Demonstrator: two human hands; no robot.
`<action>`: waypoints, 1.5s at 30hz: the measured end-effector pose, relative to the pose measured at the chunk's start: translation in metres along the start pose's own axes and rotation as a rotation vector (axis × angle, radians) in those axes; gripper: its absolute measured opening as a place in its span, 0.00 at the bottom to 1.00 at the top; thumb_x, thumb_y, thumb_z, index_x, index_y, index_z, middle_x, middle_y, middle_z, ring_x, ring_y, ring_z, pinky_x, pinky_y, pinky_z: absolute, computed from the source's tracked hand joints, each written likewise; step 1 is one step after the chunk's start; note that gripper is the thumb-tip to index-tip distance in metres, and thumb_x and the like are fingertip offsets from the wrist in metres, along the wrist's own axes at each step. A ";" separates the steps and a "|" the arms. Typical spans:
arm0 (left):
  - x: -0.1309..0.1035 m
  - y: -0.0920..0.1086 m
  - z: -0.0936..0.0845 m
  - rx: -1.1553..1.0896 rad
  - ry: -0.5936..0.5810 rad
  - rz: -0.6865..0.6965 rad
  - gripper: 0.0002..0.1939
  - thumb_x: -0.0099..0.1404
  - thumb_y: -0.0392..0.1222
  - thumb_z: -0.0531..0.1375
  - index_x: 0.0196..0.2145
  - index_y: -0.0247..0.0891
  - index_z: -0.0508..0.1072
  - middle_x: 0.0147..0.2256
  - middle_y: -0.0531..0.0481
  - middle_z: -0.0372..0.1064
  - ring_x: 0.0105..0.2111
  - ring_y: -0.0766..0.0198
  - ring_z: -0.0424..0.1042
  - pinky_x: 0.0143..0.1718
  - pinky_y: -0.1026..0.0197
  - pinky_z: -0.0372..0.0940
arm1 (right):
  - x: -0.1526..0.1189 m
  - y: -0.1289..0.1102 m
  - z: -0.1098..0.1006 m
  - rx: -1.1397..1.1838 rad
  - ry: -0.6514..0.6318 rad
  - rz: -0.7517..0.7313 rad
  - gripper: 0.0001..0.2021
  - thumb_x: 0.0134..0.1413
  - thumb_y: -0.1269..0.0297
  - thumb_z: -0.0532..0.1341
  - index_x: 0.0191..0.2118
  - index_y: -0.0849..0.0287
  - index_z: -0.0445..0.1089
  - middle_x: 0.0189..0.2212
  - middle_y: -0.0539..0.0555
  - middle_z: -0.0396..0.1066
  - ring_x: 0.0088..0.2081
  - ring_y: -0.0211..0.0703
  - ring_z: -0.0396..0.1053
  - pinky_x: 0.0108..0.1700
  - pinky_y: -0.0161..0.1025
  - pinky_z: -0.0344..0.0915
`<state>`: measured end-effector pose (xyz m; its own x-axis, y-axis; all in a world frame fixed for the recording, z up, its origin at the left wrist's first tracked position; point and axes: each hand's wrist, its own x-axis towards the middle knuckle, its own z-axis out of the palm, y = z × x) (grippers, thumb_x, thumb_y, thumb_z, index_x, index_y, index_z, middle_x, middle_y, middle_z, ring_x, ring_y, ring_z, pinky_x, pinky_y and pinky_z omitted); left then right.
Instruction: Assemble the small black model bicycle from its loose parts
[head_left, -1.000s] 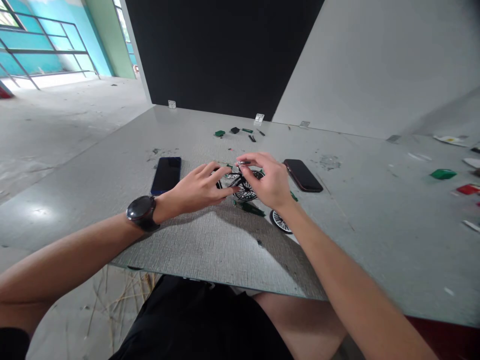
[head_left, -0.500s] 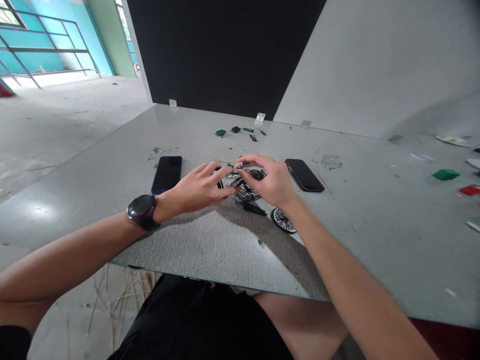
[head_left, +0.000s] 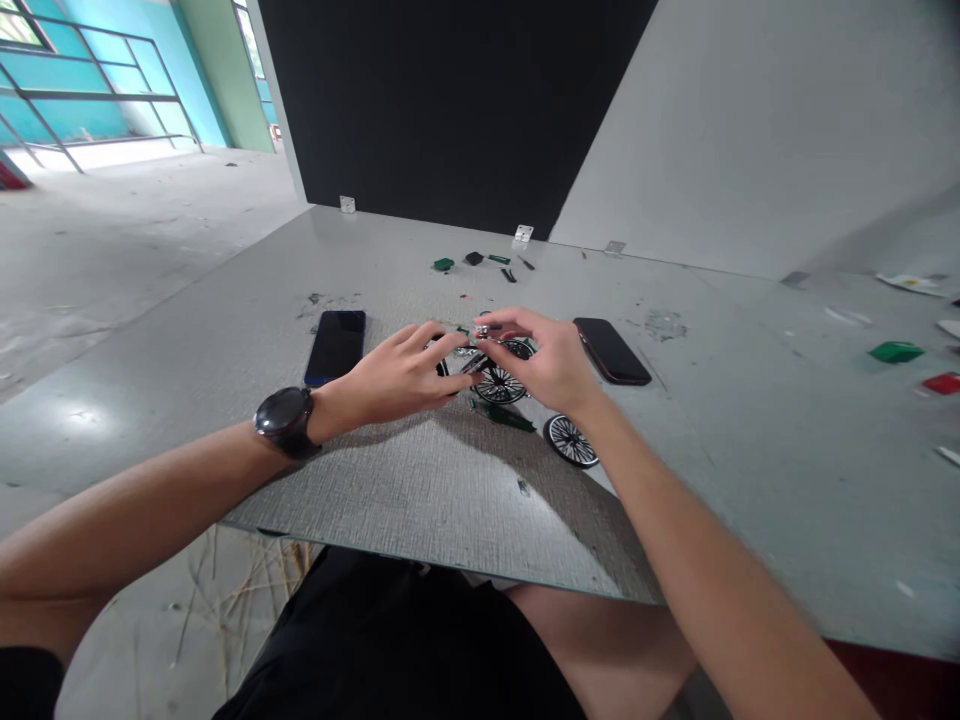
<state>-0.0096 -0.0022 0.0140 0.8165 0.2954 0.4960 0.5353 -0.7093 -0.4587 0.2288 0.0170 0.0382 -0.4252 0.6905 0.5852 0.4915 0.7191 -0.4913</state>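
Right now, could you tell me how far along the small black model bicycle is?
Partway, perhaps. A black spoked wheel already appears to sit on the black frame. The left hand is at the frame, while the right hand pinches a small silvery part. A loose black-rimmed wheel lies on the grey table, possibly left to fit.

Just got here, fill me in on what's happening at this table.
The left hand steadies a small model bicycle while the right hand pinches a small silvery part at its top. A loose spoked wheel lies nearer the person, and two phones flank the hands.
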 end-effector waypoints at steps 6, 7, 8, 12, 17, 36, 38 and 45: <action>0.000 0.002 0.000 0.007 0.001 0.024 0.20 0.73 0.38 0.58 0.60 0.50 0.66 0.56 0.40 0.64 0.51 0.51 0.66 0.46 0.51 0.69 | 0.001 -0.002 0.007 0.042 0.144 0.040 0.10 0.63 0.52 0.63 0.42 0.52 0.75 0.38 0.52 0.79 0.40 0.45 0.77 0.45 0.45 0.74; 0.000 0.002 0.000 -0.001 -0.001 0.024 0.20 0.72 0.38 0.58 0.60 0.50 0.66 0.56 0.40 0.63 0.51 0.51 0.66 0.46 0.51 0.69 | 0.002 -0.002 0.007 0.062 0.183 0.044 0.11 0.64 0.52 0.63 0.42 0.53 0.75 0.40 0.53 0.79 0.41 0.45 0.77 0.45 0.45 0.74; 0.000 0.002 0.000 -0.009 -0.002 0.021 0.20 0.72 0.38 0.58 0.60 0.50 0.66 0.57 0.40 0.63 0.51 0.51 0.66 0.47 0.51 0.69 | 0.003 -0.002 0.007 0.083 0.216 0.048 0.11 0.65 0.52 0.62 0.43 0.53 0.74 0.41 0.54 0.78 0.42 0.45 0.77 0.46 0.44 0.74; -0.001 0.002 0.002 -0.035 0.005 0.020 0.19 0.73 0.39 0.58 0.60 0.49 0.67 0.58 0.39 0.63 0.51 0.50 0.66 0.47 0.49 0.69 | 0.004 0.004 0.003 0.080 0.227 0.058 0.14 0.68 0.51 0.58 0.46 0.55 0.73 0.41 0.55 0.79 0.42 0.45 0.77 0.47 0.44 0.73; -0.001 0.001 0.002 -0.047 -0.005 0.011 0.19 0.73 0.40 0.58 0.60 0.49 0.67 0.58 0.38 0.63 0.51 0.49 0.66 0.47 0.48 0.69 | 0.004 0.009 -0.001 -0.048 0.179 0.049 0.14 0.66 0.50 0.61 0.43 0.53 0.78 0.40 0.55 0.80 0.40 0.47 0.77 0.43 0.46 0.73; -0.002 0.001 0.002 -0.047 0.002 0.002 0.19 0.72 0.41 0.59 0.60 0.50 0.67 0.58 0.39 0.62 0.52 0.50 0.66 0.49 0.48 0.69 | 0.002 0.011 -0.003 0.059 0.143 0.173 0.13 0.55 0.52 0.70 0.38 0.56 0.79 0.25 0.50 0.72 0.27 0.39 0.66 0.31 0.41 0.65; -0.002 0.001 0.002 -0.046 0.008 0.001 0.20 0.72 0.41 0.59 0.59 0.50 0.68 0.58 0.40 0.63 0.52 0.50 0.66 0.49 0.49 0.69 | 0.003 0.011 -0.003 0.089 0.129 0.184 0.13 0.56 0.52 0.69 0.39 0.56 0.80 0.24 0.49 0.70 0.27 0.39 0.65 0.30 0.40 0.64; -0.002 0.001 0.002 -0.049 -0.003 0.003 0.20 0.72 0.39 0.59 0.59 0.50 0.68 0.58 0.39 0.62 0.53 0.48 0.65 0.48 0.48 0.69 | 0.004 0.006 -0.001 0.110 0.086 0.103 0.11 0.63 0.54 0.64 0.42 0.54 0.80 0.41 0.55 0.79 0.40 0.46 0.75 0.41 0.45 0.72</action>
<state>-0.0103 -0.0021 0.0107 0.8189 0.2951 0.4922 0.5216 -0.7404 -0.4239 0.2305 0.0235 0.0382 -0.3081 0.7550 0.5788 0.4408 0.6525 -0.6164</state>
